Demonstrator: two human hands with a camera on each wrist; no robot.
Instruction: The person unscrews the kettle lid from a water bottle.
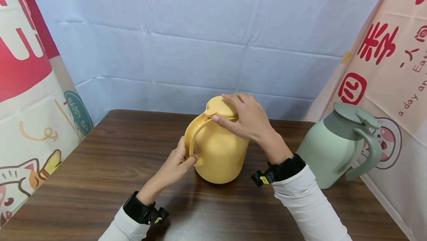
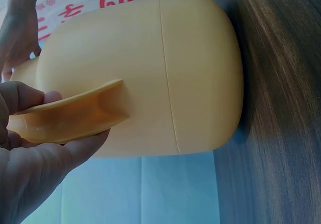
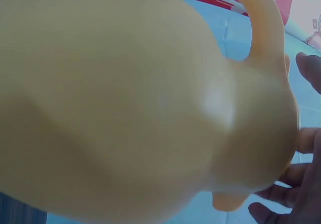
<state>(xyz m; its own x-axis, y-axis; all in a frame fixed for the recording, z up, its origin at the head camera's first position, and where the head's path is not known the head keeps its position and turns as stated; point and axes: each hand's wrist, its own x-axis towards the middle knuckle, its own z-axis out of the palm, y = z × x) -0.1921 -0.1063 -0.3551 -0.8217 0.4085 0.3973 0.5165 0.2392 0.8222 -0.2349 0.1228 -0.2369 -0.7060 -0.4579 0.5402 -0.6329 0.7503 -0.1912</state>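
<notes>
A yellow thermos jug (image 1: 224, 154) stands upright on the dark wooden table, its handle (image 1: 194, 137) turned toward the left. My left hand (image 1: 178, 162) grips that handle low down; in the left wrist view the thumb and fingers wrap the handle (image 2: 70, 121). Over the jug's yellow lid (image 1: 222, 108) lies my right hand (image 1: 247, 118), fingers loosely extended across its right side and the thumb pointing to the handle. From the right wrist, fingers (image 3: 296, 176) show at the lid end of the jug (image 3: 135, 98), with the thumb apart from it.
A green thermos jug (image 1: 328, 148) stands to the right beyond my right forearm, handle facing right. Light blue cloth (image 1: 200, 40) hangs behind the table (image 1: 110, 167). Printed cloths (image 1: 30, 96) hang on the left and right sides.
</notes>
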